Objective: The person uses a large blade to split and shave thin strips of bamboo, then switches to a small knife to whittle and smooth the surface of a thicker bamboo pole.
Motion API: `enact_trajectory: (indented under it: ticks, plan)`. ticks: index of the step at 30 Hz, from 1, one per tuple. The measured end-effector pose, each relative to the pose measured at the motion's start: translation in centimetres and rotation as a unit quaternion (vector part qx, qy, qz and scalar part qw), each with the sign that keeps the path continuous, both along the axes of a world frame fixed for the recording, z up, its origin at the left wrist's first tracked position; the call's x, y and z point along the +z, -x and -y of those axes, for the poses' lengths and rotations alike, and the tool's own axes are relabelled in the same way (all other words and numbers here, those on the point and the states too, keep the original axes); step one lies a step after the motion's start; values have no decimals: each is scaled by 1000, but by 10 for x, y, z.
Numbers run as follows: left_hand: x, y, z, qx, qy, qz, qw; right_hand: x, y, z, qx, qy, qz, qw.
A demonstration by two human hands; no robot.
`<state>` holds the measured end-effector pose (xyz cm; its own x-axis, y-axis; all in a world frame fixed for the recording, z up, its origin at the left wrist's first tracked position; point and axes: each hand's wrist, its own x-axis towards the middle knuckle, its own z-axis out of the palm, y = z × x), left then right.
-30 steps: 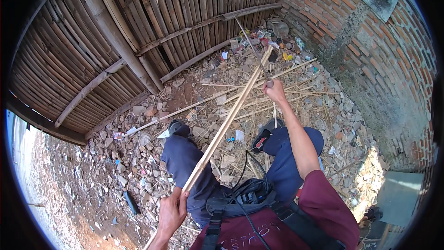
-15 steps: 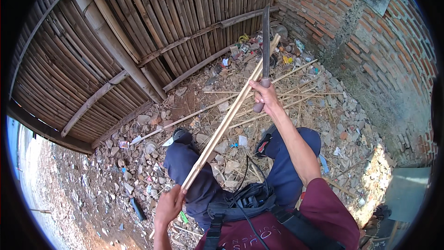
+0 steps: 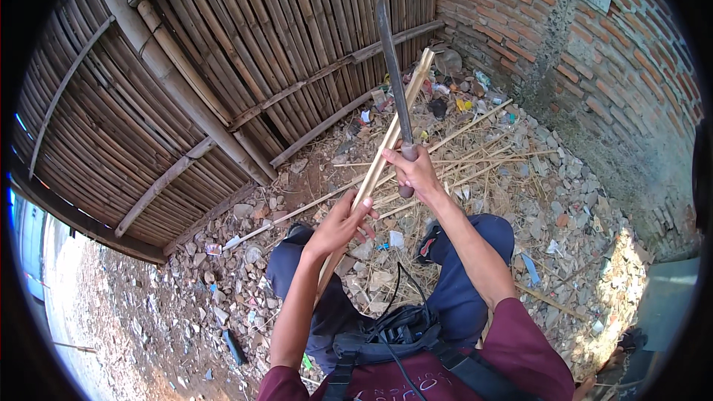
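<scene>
Two hands meet over the stony ground (image 3: 200, 312): the right hand (image 3: 420, 174) is closed around the handle of a long knife (image 3: 391, 52), and its thumb seems to touch a pale wood strip (image 3: 418, 74). The strip lies slantwise in the middle, from beside the left knee (image 3: 286, 260) toward the far side, and the blade crosses in front of it. The left hand (image 3: 338, 226) is on the near part of the strip, its fingers bent but apart; whether it grips firmly, I cannot tell. The main danger, I think, is a slip: if the strip turns under a loose hold, the blade could slide along it toward the left fingers. The right thumb, near the root of the blade, could also be cut. A swinging near end could scratch the left knee.
</scene>
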<state>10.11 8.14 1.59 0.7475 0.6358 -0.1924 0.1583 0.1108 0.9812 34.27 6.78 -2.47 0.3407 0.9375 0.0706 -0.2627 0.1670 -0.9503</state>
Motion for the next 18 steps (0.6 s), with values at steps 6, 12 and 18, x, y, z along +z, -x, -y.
enact_trajectory:
  ticks: [6, 12, 18]
  plan:
    - [-21, -5, 6, 25, -21, -8, 999, 7, -27, 23, -65, -26, 266, 961]
    - [-24, 2, 13, 68, -146, -48, 986, 5, -35, 40, -177, -19, 572, 801]
    - [-12, 10, 35, 56, -191, -84, 977, -1, -36, 40, -171, -10, 625, 762]
